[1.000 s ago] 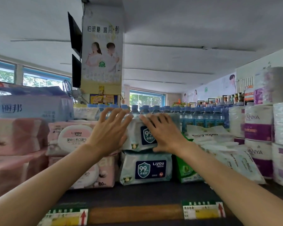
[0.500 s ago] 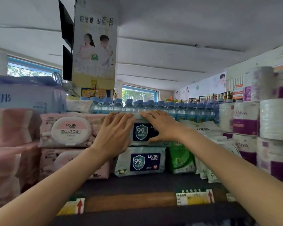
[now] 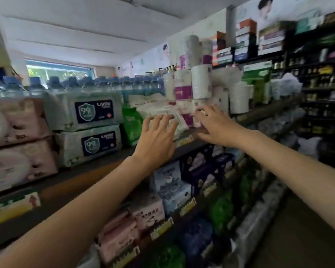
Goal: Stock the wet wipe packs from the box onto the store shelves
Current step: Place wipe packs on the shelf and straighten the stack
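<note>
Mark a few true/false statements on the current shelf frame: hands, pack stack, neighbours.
1. Two grey-white wipe packs with navy labels sit stacked on the top shelf. True.
2. The left hand grips one of those packs. False: it reaches with spread fingers toward the white soft packs further right.
3. A green pack stands just right of the stack. True.
4. The right hand holds a bottle. False: it holds nothing visible.

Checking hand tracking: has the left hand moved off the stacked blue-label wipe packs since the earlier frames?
Yes. The left hand has gone right of the blue-label wipe packs, past the green pack.
</note>
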The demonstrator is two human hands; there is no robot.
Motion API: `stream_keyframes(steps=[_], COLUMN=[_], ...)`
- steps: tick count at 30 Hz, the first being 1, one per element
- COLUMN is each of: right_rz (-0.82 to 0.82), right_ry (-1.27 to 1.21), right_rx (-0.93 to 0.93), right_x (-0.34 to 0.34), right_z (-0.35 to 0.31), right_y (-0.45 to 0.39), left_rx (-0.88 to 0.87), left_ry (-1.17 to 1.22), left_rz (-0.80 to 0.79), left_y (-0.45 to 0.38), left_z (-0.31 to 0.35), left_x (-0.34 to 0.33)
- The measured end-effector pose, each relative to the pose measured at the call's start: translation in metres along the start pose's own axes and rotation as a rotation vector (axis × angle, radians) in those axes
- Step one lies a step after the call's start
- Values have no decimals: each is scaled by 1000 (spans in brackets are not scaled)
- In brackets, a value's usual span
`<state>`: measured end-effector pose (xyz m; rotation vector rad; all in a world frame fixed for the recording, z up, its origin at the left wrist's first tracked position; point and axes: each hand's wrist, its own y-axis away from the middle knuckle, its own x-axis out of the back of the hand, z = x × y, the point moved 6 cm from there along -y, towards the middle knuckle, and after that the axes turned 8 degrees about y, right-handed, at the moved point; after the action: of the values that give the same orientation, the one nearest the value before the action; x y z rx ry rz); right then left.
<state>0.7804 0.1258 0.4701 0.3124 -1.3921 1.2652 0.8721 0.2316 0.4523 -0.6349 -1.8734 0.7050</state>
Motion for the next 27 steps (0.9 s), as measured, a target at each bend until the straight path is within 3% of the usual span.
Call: stream_keyframes(steps=[6, 10, 16, 22, 27], right_rz=[-513, -765, -922, -1126, -1161], right_ry=[-22, -72, -127, -246, -391], right_rx=[-402, -675, -959, -1058, -1156], right_x=[-27, -41, -56, -103, -166], right_z=[140, 199, 256, 288, 291], right_y=[219, 396, 622, 800, 897], left_rx=[-325, -605, -909, -1029, -1009], left_ry=[373, 527, 717, 747, 739], left_rz=[-172, -253, -294, -569, -782], left_y=[-22, -1, 44, 94, 148], left_z=[213, 379, 591, 774, 868], left_x=[-27, -35, -26, -61, -104])
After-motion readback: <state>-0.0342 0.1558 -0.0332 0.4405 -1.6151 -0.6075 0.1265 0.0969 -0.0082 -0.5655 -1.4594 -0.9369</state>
